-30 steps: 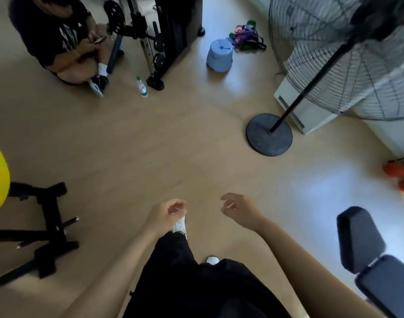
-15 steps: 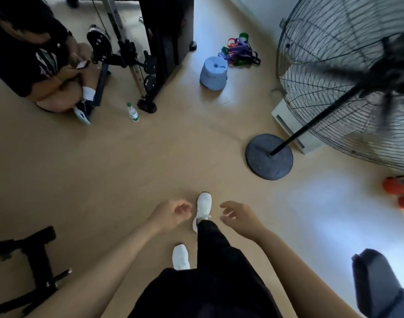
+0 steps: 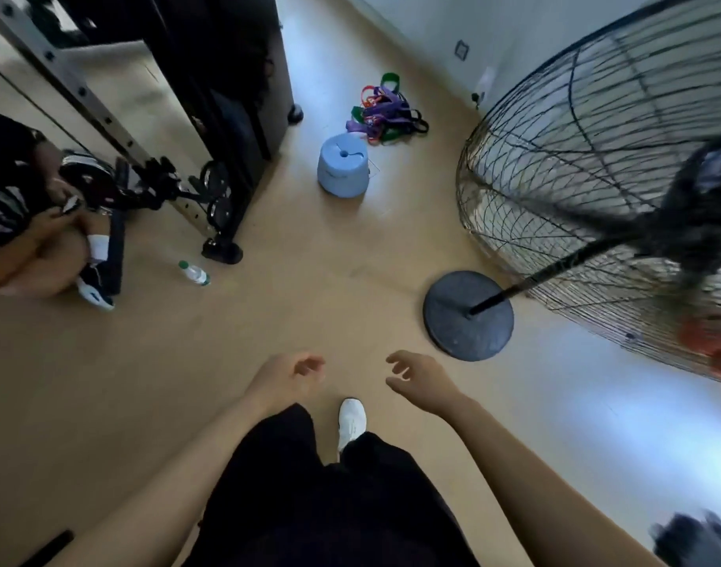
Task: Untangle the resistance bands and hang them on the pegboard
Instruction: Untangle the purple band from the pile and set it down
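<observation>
Step in hand, as we judge it: the approach, with nothing picked up yet. Our left hand (image 3: 287,378) and right hand (image 3: 422,382) hang in front of us, well short of the blue block (image 3: 344,164). Both are empty, fingers loosely curled and relaxed. One white shoe (image 3: 351,419) shows below them.

The resistance bands (image 3: 385,112) lie in a tangled heap of purple, green, red and black, just beyond the blue block on its wall side. Pegboard not in view.

Next move probably calls for closing the gap past the blue block, bending low, and lifting the heap whole or by one loose loop. We cannot tell from here how tightly the loops are crossed.

Surface: smooth tan floor (image 3: 269,313), glare patches right of the block.

Room: the fan (image 3: 468,315) stands right of the block, its base nearer us. The weight machine (image 3: 211,75) is to the block's left. The water bottle (image 3: 194,273) and a seated person (image 3: 19,223) are farther left.
</observation>
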